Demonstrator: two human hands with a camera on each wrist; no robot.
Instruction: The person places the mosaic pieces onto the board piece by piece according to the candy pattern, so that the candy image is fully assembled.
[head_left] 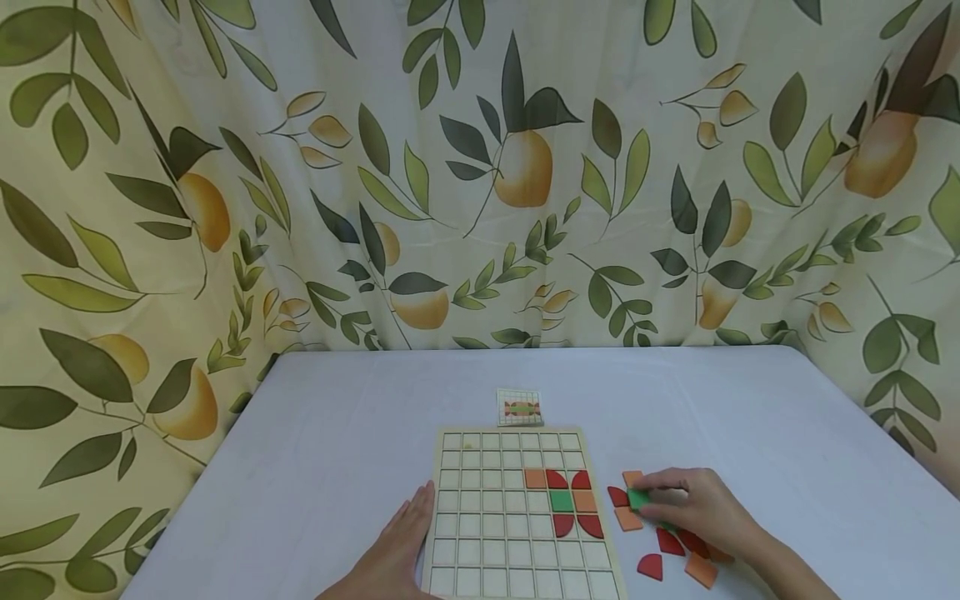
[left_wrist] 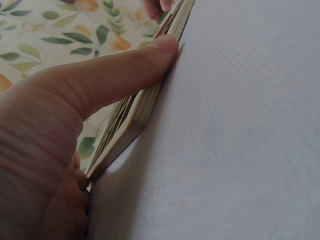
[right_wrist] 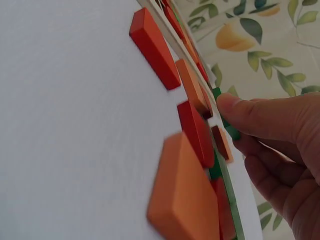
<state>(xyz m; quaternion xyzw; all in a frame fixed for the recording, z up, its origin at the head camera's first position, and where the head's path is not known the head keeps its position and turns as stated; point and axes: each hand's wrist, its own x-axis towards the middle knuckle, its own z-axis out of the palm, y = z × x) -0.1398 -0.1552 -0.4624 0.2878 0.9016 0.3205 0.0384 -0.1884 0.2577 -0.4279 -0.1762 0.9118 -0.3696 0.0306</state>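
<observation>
A wooden grid board (head_left: 480, 527) lies on the table, with red quarter-circle, orange square and green square tiles set in cells on its right side. My left hand (head_left: 397, 542) rests against the board's left edge, fingers extended along it; the left wrist view shows its thumb (left_wrist: 125, 72) laid along the near edge. Beyond the board's right side, my right hand (head_left: 701, 507) pinches a green square tile (head_left: 637, 499) between thumb and index finger. Loose red tiles (right_wrist: 195, 132) and orange tiles (right_wrist: 182, 187) lie around and below that hand, partly covered by it in the head view.
A small pattern card (head_left: 520, 407) with a red, orange and green design lies just past the board's far edge. The table (head_left: 337, 433) has a white cover. Behind it hangs a curtain (head_left: 480, 275) printed with fruit and leaves.
</observation>
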